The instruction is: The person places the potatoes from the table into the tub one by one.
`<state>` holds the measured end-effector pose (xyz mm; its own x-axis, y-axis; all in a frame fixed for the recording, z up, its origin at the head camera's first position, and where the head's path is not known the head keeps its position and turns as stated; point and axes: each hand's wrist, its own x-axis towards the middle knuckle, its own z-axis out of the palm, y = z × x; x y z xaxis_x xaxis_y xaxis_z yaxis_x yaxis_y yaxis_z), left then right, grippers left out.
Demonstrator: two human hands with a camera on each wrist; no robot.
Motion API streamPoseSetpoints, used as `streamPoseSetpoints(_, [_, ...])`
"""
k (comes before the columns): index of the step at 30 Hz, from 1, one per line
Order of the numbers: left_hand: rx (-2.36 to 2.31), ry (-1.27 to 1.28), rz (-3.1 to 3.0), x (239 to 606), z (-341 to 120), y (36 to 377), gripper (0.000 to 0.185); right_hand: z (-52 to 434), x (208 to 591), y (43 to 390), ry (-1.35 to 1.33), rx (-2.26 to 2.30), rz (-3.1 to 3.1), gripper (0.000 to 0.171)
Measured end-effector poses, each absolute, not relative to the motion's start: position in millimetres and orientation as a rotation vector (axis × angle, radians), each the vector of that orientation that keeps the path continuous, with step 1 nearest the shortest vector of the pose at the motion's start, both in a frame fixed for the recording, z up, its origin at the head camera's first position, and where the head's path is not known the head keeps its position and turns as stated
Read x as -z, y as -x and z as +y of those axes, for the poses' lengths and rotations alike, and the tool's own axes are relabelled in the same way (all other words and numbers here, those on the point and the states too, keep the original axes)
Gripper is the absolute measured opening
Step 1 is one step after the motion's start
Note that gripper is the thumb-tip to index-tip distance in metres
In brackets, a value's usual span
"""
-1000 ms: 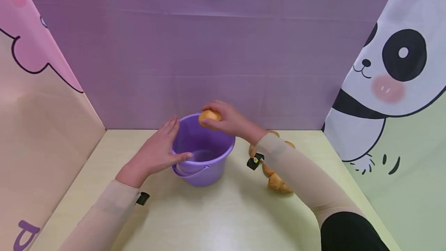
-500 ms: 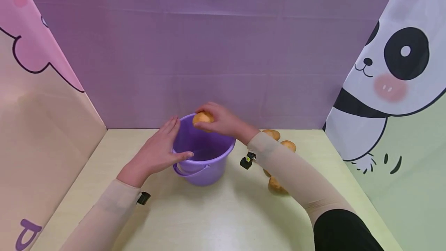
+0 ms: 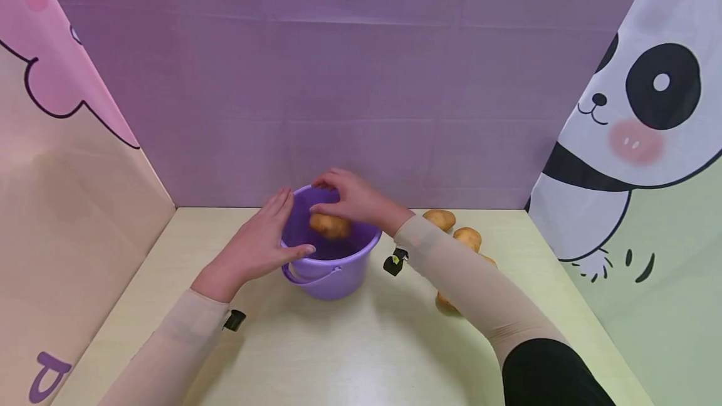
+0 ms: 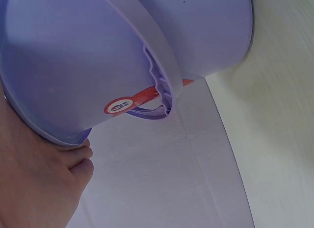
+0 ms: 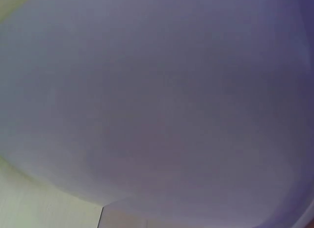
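Your right hand [image 3: 355, 200], fingers grasping the brown oval potato [image 3: 329, 226], sits inside the purple plastic bucket [image 3: 329, 277]; release low, w/ flat left hand [image 3: 256, 246] bracing the rim.

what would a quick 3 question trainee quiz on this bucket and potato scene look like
1. True or false: the left hand rests against the purple bucket.
2. Which hand holds the potato inside the bucket's mouth?
3. The loose potatoes on the table lie to the bucket's: A) left B) right C) front

Key:
1. True
2. The right hand
3. B
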<state>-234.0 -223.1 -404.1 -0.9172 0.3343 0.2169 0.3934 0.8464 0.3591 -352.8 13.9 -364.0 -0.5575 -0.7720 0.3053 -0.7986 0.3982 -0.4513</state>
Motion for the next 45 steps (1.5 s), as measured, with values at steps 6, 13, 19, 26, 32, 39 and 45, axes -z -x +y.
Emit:
streamPoseSetpoints(6, [0.617,0.569,-2.878,406,-223,236,0.126,16,365,355,-1.45,-0.901,-2.602,0.052])
streamPoseSetpoints(13, [0.628,0.571,-2.87,408,-222,237,0.125,29,364,354,-1.456,-1.023,-2.512,0.043])
streamPoseSetpoints(19, [0.638,0.56,-2.877,408,-221,236,0.125,56,362,352,-1.393,-1.077,-2.451,0.035])
streamPoseSetpoints(26, [0.664,0.554,-2.879,406,-222,234,0.125,102,358,343,-1.265,-1.149,-2.47,0.029])
streamPoseSetpoints(32, [0.666,0.544,-2.888,405,-226,231,0.124,136,369,333,-1.193,-1.141,-2.547,0.029])
streamPoseSetpoints(39, [0.678,0.541,-2.888,405,-225,230,0.124,176,392,316,-1.163,-1.095,-2.619,0.03])
streamPoseSetpoints(45, [0.679,0.547,-2.884,405,-222,232,0.125,208,414,296,-1.151,-1.063,-2.652,0.033])
